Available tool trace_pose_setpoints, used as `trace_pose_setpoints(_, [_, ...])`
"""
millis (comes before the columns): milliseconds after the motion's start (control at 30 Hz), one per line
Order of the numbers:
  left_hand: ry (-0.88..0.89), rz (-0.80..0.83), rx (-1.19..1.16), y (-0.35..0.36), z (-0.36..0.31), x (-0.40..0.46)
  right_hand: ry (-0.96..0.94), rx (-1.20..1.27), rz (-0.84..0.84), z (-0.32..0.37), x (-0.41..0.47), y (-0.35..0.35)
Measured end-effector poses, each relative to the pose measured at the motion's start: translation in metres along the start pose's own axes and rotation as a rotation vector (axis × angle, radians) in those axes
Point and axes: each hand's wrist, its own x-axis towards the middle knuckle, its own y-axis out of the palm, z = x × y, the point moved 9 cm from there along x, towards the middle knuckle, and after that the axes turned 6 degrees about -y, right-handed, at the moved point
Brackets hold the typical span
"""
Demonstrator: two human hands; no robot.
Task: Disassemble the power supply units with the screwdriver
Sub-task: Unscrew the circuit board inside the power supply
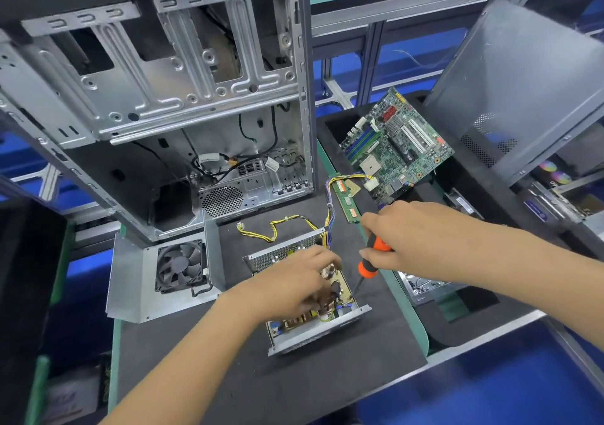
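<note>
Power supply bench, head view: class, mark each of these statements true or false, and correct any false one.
1. The right hand grips an orange and black screwdriver. True.
2. The power supply unit has its cover on. False: it is open, with the circuit board showing.
3. The left hand rests on the open unit. True.
4. The fan sits inside the computer case. False: it is on a metal panel lying on the mat left of the unit.
5. A green motherboard lies beyond the right hand. True.
</note>
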Motion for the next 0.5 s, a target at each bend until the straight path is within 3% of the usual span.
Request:
trace_pose_setpoints(300, [-0.068, -0.027, 0.002, -0.002, 0.001, -0.004, -0.011, -0.072, 0.005, 0.002, 0.002, -0.001])
trace_pose_setpoints(500, [-0.148, 0.181, -0.217, 0.009, 0.000, 0.002, -0.028, -0.101, 0.003, 0.002, 0.005, -0.002])
